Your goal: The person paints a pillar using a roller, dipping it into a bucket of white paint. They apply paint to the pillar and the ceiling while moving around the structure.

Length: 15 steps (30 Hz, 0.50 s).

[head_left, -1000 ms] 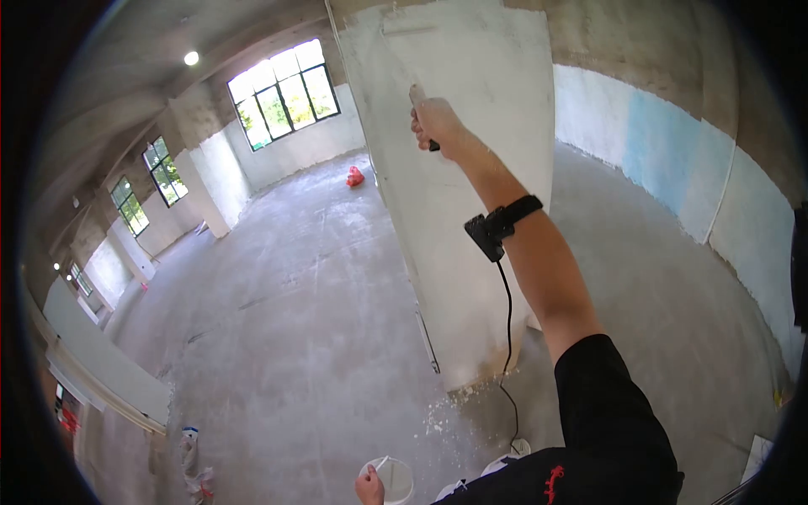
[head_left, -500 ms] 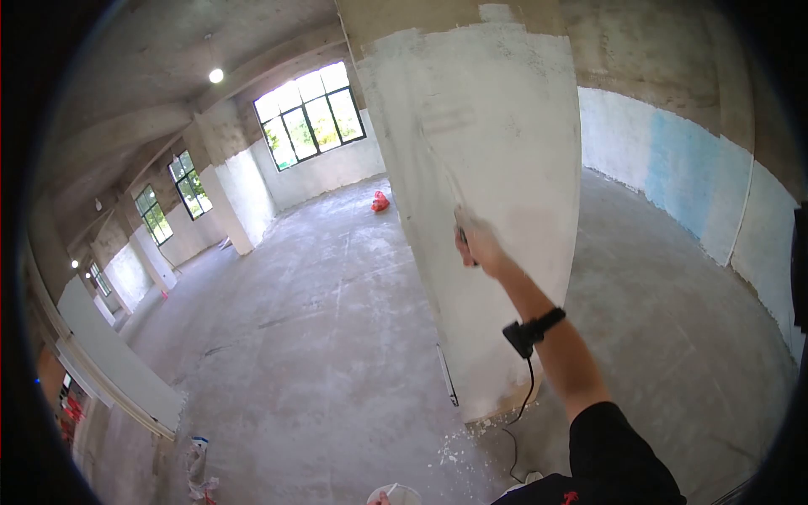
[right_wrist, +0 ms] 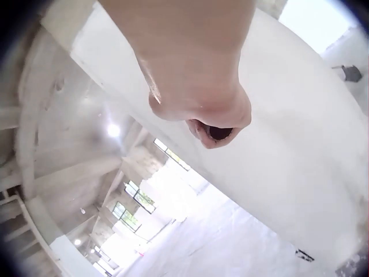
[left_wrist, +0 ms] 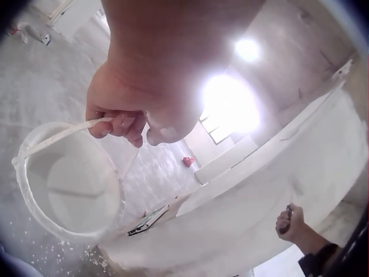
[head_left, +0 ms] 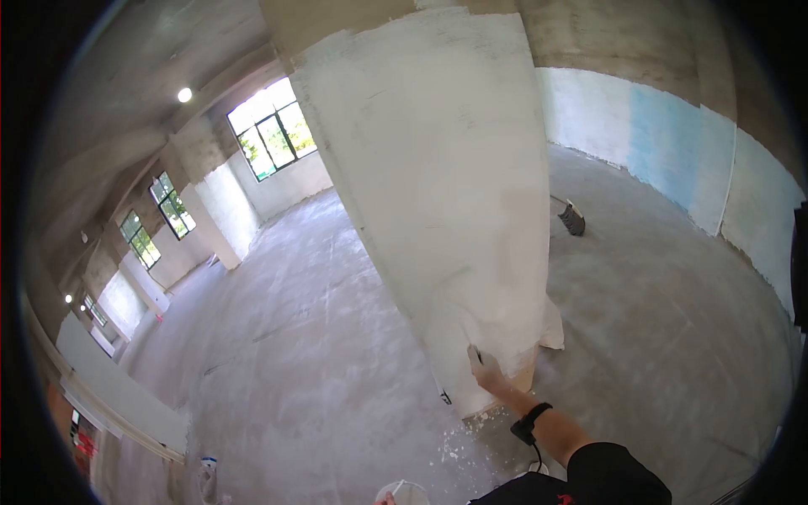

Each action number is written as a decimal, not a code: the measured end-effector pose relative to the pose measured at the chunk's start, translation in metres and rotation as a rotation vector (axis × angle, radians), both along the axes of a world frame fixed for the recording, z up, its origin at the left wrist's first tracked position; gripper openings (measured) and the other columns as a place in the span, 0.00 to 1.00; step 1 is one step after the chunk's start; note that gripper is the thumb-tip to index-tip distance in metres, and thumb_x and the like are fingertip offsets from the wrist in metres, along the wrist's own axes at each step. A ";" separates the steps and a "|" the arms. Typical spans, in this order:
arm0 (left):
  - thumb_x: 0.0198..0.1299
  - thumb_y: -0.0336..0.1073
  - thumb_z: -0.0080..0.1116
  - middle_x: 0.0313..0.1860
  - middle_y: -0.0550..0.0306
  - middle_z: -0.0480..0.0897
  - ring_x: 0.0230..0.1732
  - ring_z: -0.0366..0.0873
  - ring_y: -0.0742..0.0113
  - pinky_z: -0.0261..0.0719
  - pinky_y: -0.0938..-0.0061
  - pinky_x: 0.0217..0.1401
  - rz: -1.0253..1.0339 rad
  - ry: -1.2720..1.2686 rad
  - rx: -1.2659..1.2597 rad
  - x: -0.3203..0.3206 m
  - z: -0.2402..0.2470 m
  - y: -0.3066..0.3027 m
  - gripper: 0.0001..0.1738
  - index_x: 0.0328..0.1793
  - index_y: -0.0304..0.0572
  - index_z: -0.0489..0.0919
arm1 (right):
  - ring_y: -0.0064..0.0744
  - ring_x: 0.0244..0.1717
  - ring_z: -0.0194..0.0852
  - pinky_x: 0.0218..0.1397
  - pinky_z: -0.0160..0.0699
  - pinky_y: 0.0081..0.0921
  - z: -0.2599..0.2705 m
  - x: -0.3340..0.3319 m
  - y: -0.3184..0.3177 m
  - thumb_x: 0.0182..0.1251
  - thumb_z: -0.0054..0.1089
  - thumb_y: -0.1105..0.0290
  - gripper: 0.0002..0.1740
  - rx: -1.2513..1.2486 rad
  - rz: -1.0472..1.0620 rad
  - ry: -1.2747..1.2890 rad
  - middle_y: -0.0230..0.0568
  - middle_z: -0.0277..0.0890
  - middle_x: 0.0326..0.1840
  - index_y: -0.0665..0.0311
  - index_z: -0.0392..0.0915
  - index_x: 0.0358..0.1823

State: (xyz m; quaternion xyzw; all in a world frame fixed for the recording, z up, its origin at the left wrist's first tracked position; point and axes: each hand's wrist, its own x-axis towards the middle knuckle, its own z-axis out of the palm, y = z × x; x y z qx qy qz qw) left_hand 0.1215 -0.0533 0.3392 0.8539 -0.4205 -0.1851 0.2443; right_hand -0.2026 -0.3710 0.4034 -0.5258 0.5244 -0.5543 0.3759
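My right hand (head_left: 489,374) is low on the white-coated face of a broad column (head_left: 438,168), its fingers curled round the dark handle (left_wrist: 284,227) of what looks like a paint roller. Its pale head barely stands out against the column. In the right wrist view the handle's round end (right_wrist: 221,133) shows inside the fist. My left hand (left_wrist: 130,112) grips the thin bail of a white bucket (left_wrist: 29,202), which hangs below with whitish contents. Only the fingertips and part of the bucket's rim show at the bottom of the head view.
White splatter (head_left: 454,446) dots the grey floor (head_left: 295,337) at the column's foot. A dark, brush-like object (head_left: 572,220) lies right of the column. A plastic-wrapped item (head_left: 208,480) stands at lower left. A red bag (left_wrist: 188,161) sits farther off.
My right hand has swept with the roller from high on the column down to near its base. My left hand still holds the bucket. The dark brush-like object has come into view.
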 end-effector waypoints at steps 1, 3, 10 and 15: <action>0.65 0.54 0.49 0.29 0.40 0.83 0.33 0.80 0.57 0.74 0.61 0.37 0.009 -0.063 0.106 -0.006 0.010 -0.002 0.27 0.43 0.33 0.82 | 0.23 0.13 0.58 0.18 0.59 0.28 -0.004 -0.004 0.013 0.72 0.45 0.48 0.29 0.082 0.000 -0.042 0.30 0.60 0.11 0.62 0.67 0.17; 0.65 0.54 0.49 0.28 0.41 0.82 0.31 0.79 0.57 0.74 0.60 0.36 0.007 -0.022 0.057 -0.010 0.006 -0.002 0.27 0.42 0.33 0.82 | 0.23 0.16 0.59 0.20 0.59 0.28 -0.002 -0.014 0.027 0.71 0.48 0.50 0.28 0.167 0.007 -0.089 0.30 0.60 0.12 0.64 0.68 0.18; 0.65 0.57 0.48 0.26 0.40 0.81 0.30 0.78 0.56 0.73 0.58 0.35 -0.057 -0.038 -0.104 -0.033 0.001 -0.005 0.30 0.39 0.30 0.81 | 0.34 0.18 0.62 0.25 0.65 0.38 0.057 -0.066 -0.016 0.55 0.59 0.66 0.15 -0.104 -0.078 0.107 0.50 0.64 0.16 0.70 0.69 0.22; 0.61 0.55 0.54 0.14 0.40 0.73 0.17 0.70 0.55 0.68 0.57 0.27 0.027 -0.035 -0.021 -0.039 -0.010 -0.016 0.33 0.22 0.25 0.76 | 0.33 0.17 0.65 0.23 0.66 0.38 0.131 -0.084 -0.067 0.50 0.58 0.67 0.13 -0.159 -0.054 0.111 0.47 0.65 0.13 0.70 0.69 0.19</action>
